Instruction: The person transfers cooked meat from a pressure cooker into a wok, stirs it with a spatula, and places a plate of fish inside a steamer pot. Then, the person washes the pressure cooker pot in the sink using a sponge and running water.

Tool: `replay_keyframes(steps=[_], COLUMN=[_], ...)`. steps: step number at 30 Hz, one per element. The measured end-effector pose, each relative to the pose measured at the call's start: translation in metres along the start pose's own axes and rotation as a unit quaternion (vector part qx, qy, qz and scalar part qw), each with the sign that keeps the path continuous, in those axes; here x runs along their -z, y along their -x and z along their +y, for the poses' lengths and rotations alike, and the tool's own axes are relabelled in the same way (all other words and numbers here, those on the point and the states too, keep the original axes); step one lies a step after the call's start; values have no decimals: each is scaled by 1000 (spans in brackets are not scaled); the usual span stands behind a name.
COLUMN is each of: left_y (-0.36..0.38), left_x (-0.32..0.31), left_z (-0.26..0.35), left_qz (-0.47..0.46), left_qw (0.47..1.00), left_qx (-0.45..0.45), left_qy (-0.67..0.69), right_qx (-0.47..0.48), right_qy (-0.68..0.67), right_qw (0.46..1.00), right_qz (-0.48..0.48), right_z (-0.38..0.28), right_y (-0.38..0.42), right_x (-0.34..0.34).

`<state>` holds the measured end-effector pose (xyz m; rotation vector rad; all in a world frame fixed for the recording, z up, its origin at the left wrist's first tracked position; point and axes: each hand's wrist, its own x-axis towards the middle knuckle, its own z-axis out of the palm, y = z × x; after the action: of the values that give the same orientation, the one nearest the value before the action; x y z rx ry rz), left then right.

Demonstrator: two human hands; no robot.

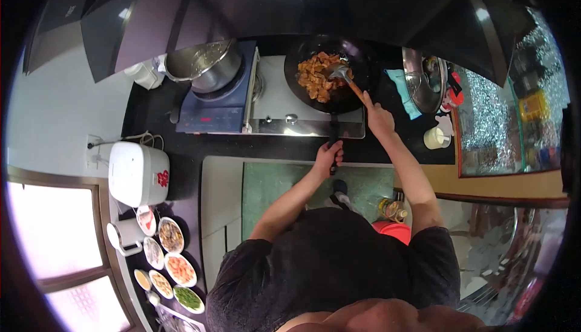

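Note:
A dark wok (345, 99) sits on the right side of the gas stove (269, 99). Browned chunks of food, which look like meat (313, 81), are heaped in its left half. My left hand (328, 155) is closed around the wok's black handle (334, 127), close to the counter's front edge. My right hand (380, 118) grips the wooden handle of a spatula (354, 86). The spatula's metal blade rests among the chunks near the middle of the wok.
Left of the stove, a steel pot (215, 69) stands on a blue induction cooker (212, 114). A white rice cooker (139, 175) and several plates of cut ingredients (180, 270) line the left counter. To the right are a metal lid (417, 84), a blue cloth (402, 90) and a small jar (434, 138).

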<state>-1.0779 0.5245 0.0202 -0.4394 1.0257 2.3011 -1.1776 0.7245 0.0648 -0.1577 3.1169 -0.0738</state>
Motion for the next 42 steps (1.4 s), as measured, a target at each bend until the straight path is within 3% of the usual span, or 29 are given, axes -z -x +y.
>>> replay_keyframes(steps=[5, 9, 12, 16, 21, 24, 25, 28, 32, 35, 38, 39, 42], left_y=[7, 8, 11, 11, 9, 7, 9, 8, 7, 8, 9, 10, 11], left_x=[-21, -32, -34, -31, -20, -11, -10, -9, -5, -6, -8, -8, -11], left_z=[0, -7, -7, -5, 6, 6, 6, 6, 7, 9, 9, 10, 13], left_qz=[60, 78, 98, 115, 129, 111, 112, 109, 97, 88, 85, 86, 94], left_qw=[998, 997, 995, 992, 986, 991, 991, 992, 994, 995, 996, 996, 995], left_qx=[-15, -14, -21, -29, -33, -17, -12, -6, 5, 11, 8, 6, 14], left_qy=[-22, -8, -22, -49, -98, -76, -73, -61, -41, -40, -30, -25, -26], right_qx=[75, 145, 205, 270, 277, 277, 238, 166, 52, 133, 9, 140, 149], right_qy=[60, 27, -36, -9, 95, 86, 79, -28, -90, -177, -212, -148, -68], right_qw=[995, 989, 977, 961, 956, 957, 965, 986, 994, 975, 954, 977, 984], right_qz=[-32, 5, 46, 56, 5, -22, -78, -17, -18, 11, -214, -66, -71], right_z=[36, 63, 44, 7, 1, 8, 2, 8, 10, 38, 25, 29, 30], right_y=[9, -14, -47, -89, -103, -109, -107, -125, -145, -141, -103, -101, -76], right_x=[68, 104, 106, 87, 85, 91, 110, 103, 63, 16, 102, 100, 116])
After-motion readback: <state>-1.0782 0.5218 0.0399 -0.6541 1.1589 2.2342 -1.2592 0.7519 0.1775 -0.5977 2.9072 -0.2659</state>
